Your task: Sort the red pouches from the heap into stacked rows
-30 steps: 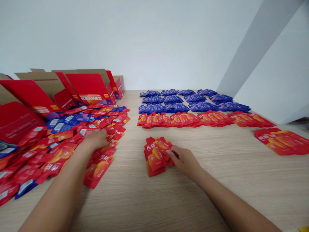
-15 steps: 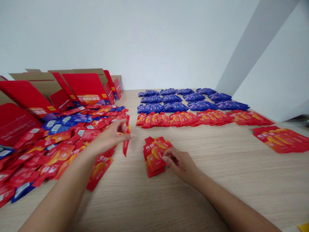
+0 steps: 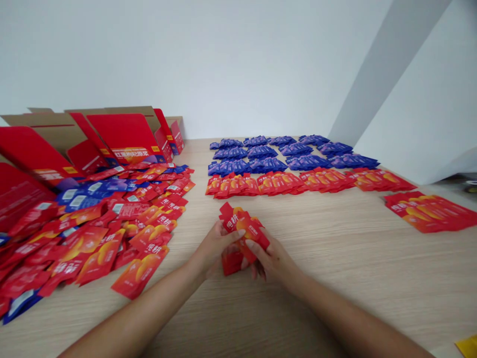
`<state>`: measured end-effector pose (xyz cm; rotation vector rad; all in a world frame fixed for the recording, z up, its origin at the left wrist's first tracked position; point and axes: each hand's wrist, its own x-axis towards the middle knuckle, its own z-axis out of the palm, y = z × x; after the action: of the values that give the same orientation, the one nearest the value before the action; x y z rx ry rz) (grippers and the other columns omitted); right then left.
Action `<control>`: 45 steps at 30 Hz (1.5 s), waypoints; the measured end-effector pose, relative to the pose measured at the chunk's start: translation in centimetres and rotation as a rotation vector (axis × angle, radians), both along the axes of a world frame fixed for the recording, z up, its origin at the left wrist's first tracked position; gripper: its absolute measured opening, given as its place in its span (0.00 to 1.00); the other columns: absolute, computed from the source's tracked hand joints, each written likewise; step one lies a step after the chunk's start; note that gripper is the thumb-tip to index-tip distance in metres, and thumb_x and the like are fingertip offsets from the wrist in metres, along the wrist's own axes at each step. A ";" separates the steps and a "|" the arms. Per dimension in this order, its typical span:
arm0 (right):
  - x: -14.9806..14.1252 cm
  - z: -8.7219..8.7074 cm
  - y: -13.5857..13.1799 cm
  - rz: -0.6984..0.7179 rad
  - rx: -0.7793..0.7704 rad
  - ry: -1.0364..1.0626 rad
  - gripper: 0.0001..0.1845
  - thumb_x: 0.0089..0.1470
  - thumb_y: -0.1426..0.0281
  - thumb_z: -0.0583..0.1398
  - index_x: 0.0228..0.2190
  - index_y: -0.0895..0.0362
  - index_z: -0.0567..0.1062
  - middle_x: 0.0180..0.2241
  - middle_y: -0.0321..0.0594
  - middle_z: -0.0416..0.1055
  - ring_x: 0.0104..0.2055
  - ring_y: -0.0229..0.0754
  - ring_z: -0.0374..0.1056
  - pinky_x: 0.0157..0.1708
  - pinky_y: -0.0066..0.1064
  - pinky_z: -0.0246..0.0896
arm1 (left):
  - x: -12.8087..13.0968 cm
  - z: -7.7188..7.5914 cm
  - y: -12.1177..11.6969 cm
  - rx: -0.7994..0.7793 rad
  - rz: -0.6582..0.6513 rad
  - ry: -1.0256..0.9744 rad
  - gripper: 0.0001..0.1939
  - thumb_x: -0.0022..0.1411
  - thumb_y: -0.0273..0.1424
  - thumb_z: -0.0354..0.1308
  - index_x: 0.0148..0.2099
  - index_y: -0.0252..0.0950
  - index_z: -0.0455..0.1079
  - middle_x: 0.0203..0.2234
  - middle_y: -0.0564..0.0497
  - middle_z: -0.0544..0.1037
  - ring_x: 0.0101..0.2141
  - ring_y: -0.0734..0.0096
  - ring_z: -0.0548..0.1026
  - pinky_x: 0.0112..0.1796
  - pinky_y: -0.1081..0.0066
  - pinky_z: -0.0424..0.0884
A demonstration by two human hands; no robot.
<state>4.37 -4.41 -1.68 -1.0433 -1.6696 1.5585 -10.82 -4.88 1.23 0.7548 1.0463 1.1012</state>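
At the middle of the table, my left hand [image 3: 219,243] and my right hand [image 3: 274,258] come together around a small bunch of red sachets [image 3: 244,223] printed with orange fruit. My left thumb presses on the front of the bunch. From the right, my right thumb and fingers grip its side. Part of a red sachet shows below and behind my fingers, and whether it rests on the table I cannot tell. Left of my hands lies a loose pile of red sachets [image 3: 100,243] with some blue sachets [image 3: 85,194] mixed in.
Open red cartons [image 3: 122,134] stand behind the pile at the back left. Fanned groups of blue sachets [image 3: 266,164] fill rows at the back, with red groups [image 3: 281,184] in front. Another red fan [image 3: 428,211] lies far right. A yellow item [image 3: 467,345] shows at the lower right corner.
My left hand has moved right from the pile, bringing a red sachet to the bunch. My right hand has closed on the bunch, which is now tilted between both hands.
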 end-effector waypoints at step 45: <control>2.2 2.0 1.7 -0.079 0.390 -0.207 0.19 0.56 0.54 0.51 0.23 0.54 0.65 0.15 0.31 0.62 0.18 0.34 0.57 0.20 0.26 0.51 | -8.6 6.4 1.6 0.324 0.116 0.967 0.17 0.47 0.43 0.60 0.24 0.38 0.58 0.15 0.58 0.64 0.17 0.77 0.62 0.21 0.75 0.59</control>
<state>6.58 -2.69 0.33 -1.0699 -1.9468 1.0432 -19.45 -3.27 7.62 1.5873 1.7454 1.0126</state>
